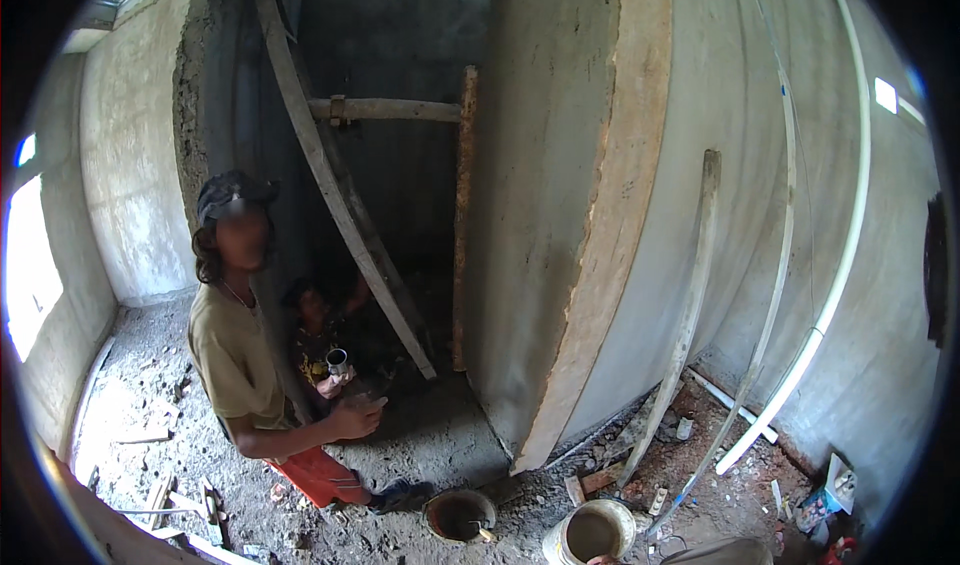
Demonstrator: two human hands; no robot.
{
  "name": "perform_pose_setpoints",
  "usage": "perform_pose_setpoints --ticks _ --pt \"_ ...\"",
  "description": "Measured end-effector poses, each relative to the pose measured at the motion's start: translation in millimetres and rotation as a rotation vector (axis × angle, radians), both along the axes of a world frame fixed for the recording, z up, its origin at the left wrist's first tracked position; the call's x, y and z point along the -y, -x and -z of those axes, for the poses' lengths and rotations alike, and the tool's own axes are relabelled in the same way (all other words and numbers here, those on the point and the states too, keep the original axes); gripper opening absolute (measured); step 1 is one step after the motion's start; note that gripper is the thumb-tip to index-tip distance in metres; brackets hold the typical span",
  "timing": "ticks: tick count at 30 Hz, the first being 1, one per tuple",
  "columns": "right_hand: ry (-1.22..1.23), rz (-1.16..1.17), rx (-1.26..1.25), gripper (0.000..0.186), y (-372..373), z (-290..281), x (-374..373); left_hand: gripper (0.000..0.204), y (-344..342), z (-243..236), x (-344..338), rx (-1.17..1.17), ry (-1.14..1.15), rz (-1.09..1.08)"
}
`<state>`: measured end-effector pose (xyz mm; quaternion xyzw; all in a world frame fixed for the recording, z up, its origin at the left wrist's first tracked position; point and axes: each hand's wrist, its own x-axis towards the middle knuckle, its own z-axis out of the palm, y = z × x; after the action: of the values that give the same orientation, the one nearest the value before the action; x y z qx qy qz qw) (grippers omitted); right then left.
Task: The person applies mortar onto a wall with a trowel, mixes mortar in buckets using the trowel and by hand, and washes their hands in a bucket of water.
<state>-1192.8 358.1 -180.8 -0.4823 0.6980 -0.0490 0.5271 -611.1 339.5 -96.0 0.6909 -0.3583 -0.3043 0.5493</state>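
Neither of my hands can be made out. A pale bucket (553, 545) stands at the lower edge, with grey stuff inside. At its near rim shows a small reddish-brown patch, too little to tell what it is. Left of the bucket sits a dark round pan (430, 518), a short light handle sticking out over its rim. A person in a tan shirt (235, 355) and red trousers stands at the left, one hand (357, 417) held out at waist height. Behind, a second person (312, 337) is low in the dark recess, holding a metal cup (337, 358).
A slanting wooden plank (330, 180) and a crossbar (395, 110) span the recess. A plastered wall with a board edge (595, 255) juts out at the centre. Poles (690, 305) and a white pipe (850, 215) lean at the right. Rubble (130, 395) covers the floor.
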Motion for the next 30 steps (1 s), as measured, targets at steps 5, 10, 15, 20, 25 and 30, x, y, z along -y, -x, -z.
perform_pose_setpoints --ticks 5,10,15,20,25,30 --pt "-0.030 -0.015 -0.001 0.041 0 4 -5 0.038 -70 -258 68 0.533 0.646 -0.216" --pt "-0.027 -0.019 0.004 0.041 3 6 -10 0.030 -141 -485 45 0.837 1.217 -0.500" --pt "-0.035 -0.027 0.020 0.041 -2 11 -13 0.025 -220 -570 13 0.909 1.340 -0.680" --pt "-0.060 -0.039 0.034 0.041 -5 16 -21 0.023 -248 -521 -16 0.895 1.176 -0.683" --pt "-0.076 -0.035 0.036 0.042 -3 14 -35 0.024 -136 -99 -96 0.384 0.229 -0.356" --pt "-0.141 -0.087 0.027 0.042 -2 11 -52 0.027 76 175 -308 -0.245 -0.560 -0.343"
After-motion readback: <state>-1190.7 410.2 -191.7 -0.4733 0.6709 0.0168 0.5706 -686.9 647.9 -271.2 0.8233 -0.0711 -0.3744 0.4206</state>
